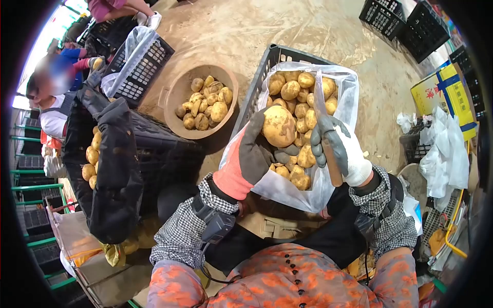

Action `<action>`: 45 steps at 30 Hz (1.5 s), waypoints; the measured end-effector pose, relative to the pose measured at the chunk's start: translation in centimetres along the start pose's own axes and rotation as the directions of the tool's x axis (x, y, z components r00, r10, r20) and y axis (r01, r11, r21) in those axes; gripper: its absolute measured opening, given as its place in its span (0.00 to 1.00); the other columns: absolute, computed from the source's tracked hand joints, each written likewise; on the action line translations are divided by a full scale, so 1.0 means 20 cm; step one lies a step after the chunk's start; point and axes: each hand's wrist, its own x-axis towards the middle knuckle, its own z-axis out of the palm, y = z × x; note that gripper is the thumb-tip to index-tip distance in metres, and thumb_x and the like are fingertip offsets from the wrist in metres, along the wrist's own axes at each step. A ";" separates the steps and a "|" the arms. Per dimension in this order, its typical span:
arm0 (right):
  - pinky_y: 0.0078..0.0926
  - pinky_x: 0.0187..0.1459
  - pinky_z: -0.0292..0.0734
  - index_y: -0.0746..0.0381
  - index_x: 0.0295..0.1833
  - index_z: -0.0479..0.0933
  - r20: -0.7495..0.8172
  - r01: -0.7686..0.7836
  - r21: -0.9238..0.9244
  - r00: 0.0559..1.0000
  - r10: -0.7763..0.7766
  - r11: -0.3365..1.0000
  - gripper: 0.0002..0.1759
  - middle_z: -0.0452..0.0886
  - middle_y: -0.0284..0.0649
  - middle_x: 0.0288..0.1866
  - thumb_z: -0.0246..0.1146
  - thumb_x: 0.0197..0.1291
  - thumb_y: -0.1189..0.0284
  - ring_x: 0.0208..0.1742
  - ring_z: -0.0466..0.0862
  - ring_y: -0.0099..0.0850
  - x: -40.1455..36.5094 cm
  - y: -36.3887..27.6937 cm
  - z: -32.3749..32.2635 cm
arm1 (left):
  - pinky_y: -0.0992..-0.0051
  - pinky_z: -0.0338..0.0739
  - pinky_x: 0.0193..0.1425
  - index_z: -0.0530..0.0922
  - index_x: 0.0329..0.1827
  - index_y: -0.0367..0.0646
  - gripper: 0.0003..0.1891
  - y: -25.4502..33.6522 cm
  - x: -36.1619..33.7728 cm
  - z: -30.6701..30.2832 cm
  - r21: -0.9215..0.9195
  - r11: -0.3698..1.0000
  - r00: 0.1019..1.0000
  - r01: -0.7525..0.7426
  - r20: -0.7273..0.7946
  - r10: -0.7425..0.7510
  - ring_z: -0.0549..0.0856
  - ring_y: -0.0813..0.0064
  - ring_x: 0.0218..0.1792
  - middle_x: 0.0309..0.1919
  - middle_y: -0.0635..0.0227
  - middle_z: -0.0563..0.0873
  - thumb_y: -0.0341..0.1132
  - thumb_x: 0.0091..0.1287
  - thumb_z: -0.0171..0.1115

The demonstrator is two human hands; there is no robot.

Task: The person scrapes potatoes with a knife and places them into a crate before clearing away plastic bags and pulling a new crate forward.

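My left hand point(245, 160), in a coral and grey glove, is closed around a large potato point(279, 126) with brown marks on its skin. A knife point(334, 168) is gripped in my right hand point(343, 149), which wears a white and grey glove; its blade points away from me. Both hands are above a black crate point(268, 60) lined with a clear plastic bag point(347, 91). Inside lie many potatoes point(305, 97), partly hidden by my hands and the blade.
Left of the crate, a round brown tub point(171, 97) holds cut and blemished potatoes. A black crate draped with dark cloth point(117, 159) stands nearer left, with more potatoes beside the cloth. Another person point(54, 92) sits beyond it. On the right are a yellow carton point(442, 97) and plastic bags point(446, 154).
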 end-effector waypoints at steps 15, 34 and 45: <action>0.17 0.25 0.69 0.64 0.43 0.74 0.074 -0.067 -0.324 0.993 0.096 0.944 0.20 0.75 0.32 0.28 0.56 0.68 0.55 0.25 0.74 0.19 -0.02 0.04 0.11 | 0.76 0.75 0.38 0.56 0.71 0.45 0.35 -0.05 -0.04 0.01 0.502 0.863 0.994 -0.054 -0.052 0.092 0.80 0.75 0.41 0.47 0.65 0.77 0.42 0.65 0.63; 0.16 0.27 0.69 0.63 0.41 0.73 0.114 -0.090 -0.310 0.985 0.131 0.947 0.21 0.75 0.31 0.28 0.55 0.67 0.53 0.26 0.73 0.18 -0.05 0.03 0.11 | 0.76 0.74 0.41 0.62 0.65 0.40 0.24 0.00 -0.09 0.13 0.528 0.848 0.991 -0.052 -0.081 0.111 0.79 0.74 0.43 0.48 0.63 0.77 0.44 0.72 0.53; 0.17 0.19 0.71 0.58 0.37 0.71 -0.202 0.001 0.117 0.979 0.022 0.993 0.13 0.74 0.31 0.25 0.53 0.68 0.60 0.19 0.75 0.21 -0.06 -0.02 0.06 | 0.74 0.79 0.37 0.73 0.54 0.42 0.21 0.25 -0.17 -0.01 -0.230 0.925 0.938 -0.302 -0.243 0.246 0.81 0.63 0.36 0.40 0.59 0.81 0.51 0.71 0.53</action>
